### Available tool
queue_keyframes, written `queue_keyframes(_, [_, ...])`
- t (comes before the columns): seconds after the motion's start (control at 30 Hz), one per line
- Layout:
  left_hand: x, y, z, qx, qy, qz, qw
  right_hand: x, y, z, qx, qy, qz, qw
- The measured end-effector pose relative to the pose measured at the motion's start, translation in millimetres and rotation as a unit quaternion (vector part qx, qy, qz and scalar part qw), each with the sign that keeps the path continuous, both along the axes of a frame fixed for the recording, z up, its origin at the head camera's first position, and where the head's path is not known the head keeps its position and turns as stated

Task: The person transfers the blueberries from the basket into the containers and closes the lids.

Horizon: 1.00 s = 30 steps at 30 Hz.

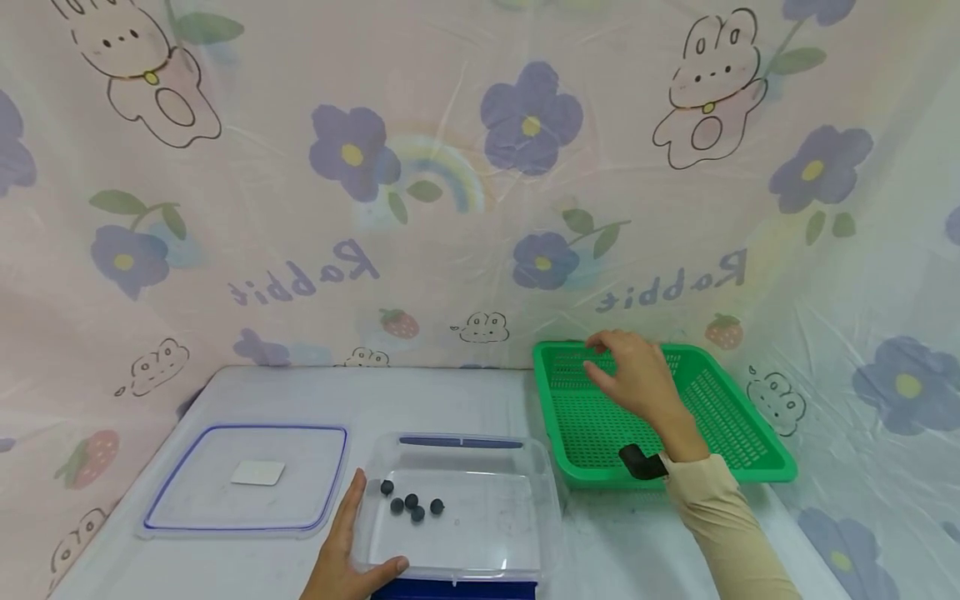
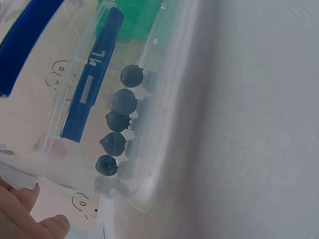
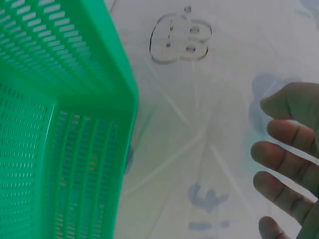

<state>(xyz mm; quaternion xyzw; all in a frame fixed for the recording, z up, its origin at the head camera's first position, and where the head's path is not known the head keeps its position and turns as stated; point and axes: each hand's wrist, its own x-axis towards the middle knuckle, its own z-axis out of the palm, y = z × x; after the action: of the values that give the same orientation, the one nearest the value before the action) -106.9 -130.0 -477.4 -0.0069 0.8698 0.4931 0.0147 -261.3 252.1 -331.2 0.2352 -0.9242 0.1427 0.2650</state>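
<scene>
Several dark blueberries (image 1: 412, 501) lie toward the left side of a clear plastic container (image 1: 487, 523). In the left wrist view the same blueberries (image 2: 113, 144) show through its wall. My left hand (image 1: 347, 546) holds the container's near left corner, fingers along the outer left wall and thumb at the front rim. Over the far part of the green basket (image 1: 558, 454) hovers my right hand (image 1: 636, 377), its fingers loosely bent and nothing between them. The right wrist view shows those fingers (image 3: 284, 159) spread apart, beside the basket's rim.
A clear lid (image 1: 187, 500) with a blue seal lies flat on the white table (image 1: 450, 392) at the left, with a small white card (image 1: 258, 473) on it. The container has blue clasps (image 1: 461, 442). A printed curtain (image 1: 450, 233) hangs behind the table and at its sides.
</scene>
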Motion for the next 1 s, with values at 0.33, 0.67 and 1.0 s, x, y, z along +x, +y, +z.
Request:
queue_keyframes(0.33, [-0.3,0.5,-0.7,0.011,-0.008,0.011,0.9998,-20.5,33,-8.5,-0.050,-0.059,-0.034,0.9964])
queue_keyframes(0.67, [-1.2,-1.8,-3.6,0.016,0.022,0.001,0.9996,-32.6,70,-15.3,-0.036,-0.098,-0.089,0.9906])
queue_keyframes(1.0, [-2.1,-1.6,-3.2,0.015,0.011,0.002,0.9998,-46.7,109,-28.1,-0.054,-0.142,-0.129,0.9800])
